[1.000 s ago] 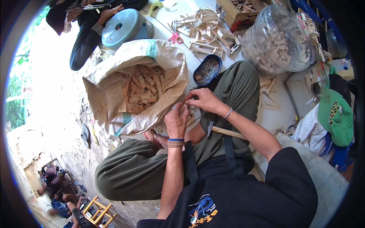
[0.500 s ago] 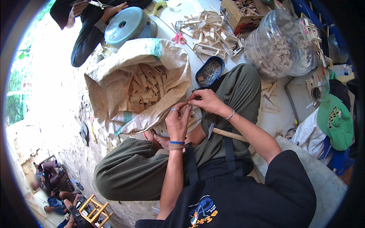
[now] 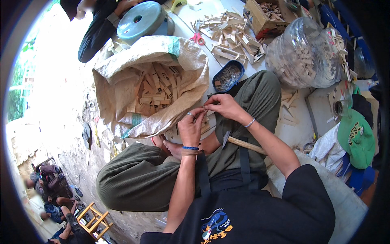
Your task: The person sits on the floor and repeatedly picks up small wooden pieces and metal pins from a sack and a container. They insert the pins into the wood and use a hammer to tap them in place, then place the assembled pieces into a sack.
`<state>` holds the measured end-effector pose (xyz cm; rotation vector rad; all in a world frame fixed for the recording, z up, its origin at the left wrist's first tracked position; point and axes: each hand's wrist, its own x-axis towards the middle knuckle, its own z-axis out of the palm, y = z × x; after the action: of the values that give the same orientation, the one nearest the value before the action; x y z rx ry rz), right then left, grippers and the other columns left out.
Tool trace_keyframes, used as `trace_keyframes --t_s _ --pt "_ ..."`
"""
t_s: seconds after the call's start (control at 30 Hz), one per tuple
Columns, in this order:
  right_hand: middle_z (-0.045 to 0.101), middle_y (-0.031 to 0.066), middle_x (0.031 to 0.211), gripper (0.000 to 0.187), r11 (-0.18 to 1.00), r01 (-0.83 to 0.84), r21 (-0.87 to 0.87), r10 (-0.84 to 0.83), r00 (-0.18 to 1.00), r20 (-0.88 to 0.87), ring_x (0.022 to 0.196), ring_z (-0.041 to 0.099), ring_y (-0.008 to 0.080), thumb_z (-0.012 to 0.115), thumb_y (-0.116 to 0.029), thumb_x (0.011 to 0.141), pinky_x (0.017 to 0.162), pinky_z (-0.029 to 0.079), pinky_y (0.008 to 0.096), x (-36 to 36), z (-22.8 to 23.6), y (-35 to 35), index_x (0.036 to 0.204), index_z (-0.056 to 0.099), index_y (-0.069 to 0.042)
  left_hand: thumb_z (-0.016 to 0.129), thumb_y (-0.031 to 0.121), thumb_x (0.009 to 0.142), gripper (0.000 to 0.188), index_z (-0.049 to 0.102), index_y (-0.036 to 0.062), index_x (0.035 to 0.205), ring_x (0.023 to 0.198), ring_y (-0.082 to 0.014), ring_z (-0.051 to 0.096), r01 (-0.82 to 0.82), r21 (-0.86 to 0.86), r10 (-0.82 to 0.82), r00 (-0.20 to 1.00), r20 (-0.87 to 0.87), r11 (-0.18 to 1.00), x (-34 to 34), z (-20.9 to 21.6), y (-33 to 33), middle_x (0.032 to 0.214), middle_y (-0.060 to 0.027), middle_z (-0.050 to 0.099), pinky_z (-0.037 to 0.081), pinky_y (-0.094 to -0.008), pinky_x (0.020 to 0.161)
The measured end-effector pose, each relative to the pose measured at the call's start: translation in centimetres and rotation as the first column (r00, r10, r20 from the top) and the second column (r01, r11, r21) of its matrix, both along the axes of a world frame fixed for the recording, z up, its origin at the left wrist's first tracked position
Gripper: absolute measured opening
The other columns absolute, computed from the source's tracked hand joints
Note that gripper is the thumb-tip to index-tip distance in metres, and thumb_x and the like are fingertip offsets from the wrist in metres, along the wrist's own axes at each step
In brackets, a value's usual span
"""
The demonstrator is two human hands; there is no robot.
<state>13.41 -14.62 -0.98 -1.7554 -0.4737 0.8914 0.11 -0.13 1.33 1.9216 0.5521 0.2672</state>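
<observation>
My left hand and my right hand meet at the fingertips, just beside the near right rim of a woven sack. Both are closed in a pinch, and whatever lies between the fingers is too small to make out. Small wooden pieces fill the sack's open mouth. Just beyond my right hand, a blue oval container holds thin metal pins or nails. A hammer with a wooden handle rests across my lap, below my right wrist.
Past the sack lie red-handled scissors and a heap of wooden strips. A grey-blue round stool stands at far left near another person's dark sleeve. At right are a clear plastic jar of wood bits and a green cap.
The view has shifted slightly. My hands stay together at the fingertips, with only small finger movement. The other person's hands at the far left have moved mostly out of view.
</observation>
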Motion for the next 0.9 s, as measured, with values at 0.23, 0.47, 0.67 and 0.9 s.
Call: trace_keyframes --t_s 0.23,0.47,0.67,0.9 --pt "0.074 0.0031 0.089 0.028 0.999 0.007 -0.044 -0.005 0.999 0.054 0.079 0.064 0.0096 0.075 -0.026 0.099 0.073 0.053 0.0304 0.2 1.0 -0.1 0.105 0.075 0.001 0.077 0.008 0.094 0.016 0.078 0.0025 0.109 0.091 -0.0165 0.076 0.039 0.111 -0.043 0.999 0.032 0.993 0.1 -0.1 0.1 0.101 -0.0119 0.080 0.058 -0.0298 0.082" --pt "0.069 0.0206 0.077 0.051 0.773 -0.462 -0.434 0.571 0.805 0.160 0.069 0.069 0.0355 0.072 -0.052 0.095 0.066 0.053 0.0452 1.2 8.9 -7.4 0.089 0.073 -0.002 0.078 0.008 0.093 0.014 0.078 0.0030 0.106 0.091 -0.0195 0.077 -0.009 0.071 0.006 0.999 0.047 0.997 -0.2 -0.3 0.2 0.105 -0.0121 0.080 0.059 -0.0309 0.081" --pt "0.072 0.0208 0.076 0.059 0.232 -0.602 -0.764 0.938 0.348 0.010 0.077 0.073 0.0389 0.077 -0.056 0.087 0.068 0.056 0.0487 -4.9 11.4 -15.5 0.089 0.071 0.003 0.077 0.011 0.092 0.012 0.078 0.0055 0.102 0.091 -0.0280 0.078 -0.038 0.052 0.035 0.998 0.060 0.998 0.0 -0.4 0.1 0.104 -0.0114 0.079 0.060 -0.0353 0.077" --pt "0.068 0.0167 0.085 0.029 0.569 -0.487 -0.662 0.754 0.631 0.183 0.073 0.068 0.0412 0.067 -0.028 0.100 0.064 0.053 0.0530 -4.6 11.5 -18.2 0.107 0.057 -0.002 0.077 0.010 0.091 0.010 0.078 0.0061 0.101 0.088 -0.0292 0.077 -0.036 0.047 0.033 0.997 0.073 0.998 -0.1 -0.3 0.2 0.102 -0.0112 0.079 0.060 -0.0356 0.075"
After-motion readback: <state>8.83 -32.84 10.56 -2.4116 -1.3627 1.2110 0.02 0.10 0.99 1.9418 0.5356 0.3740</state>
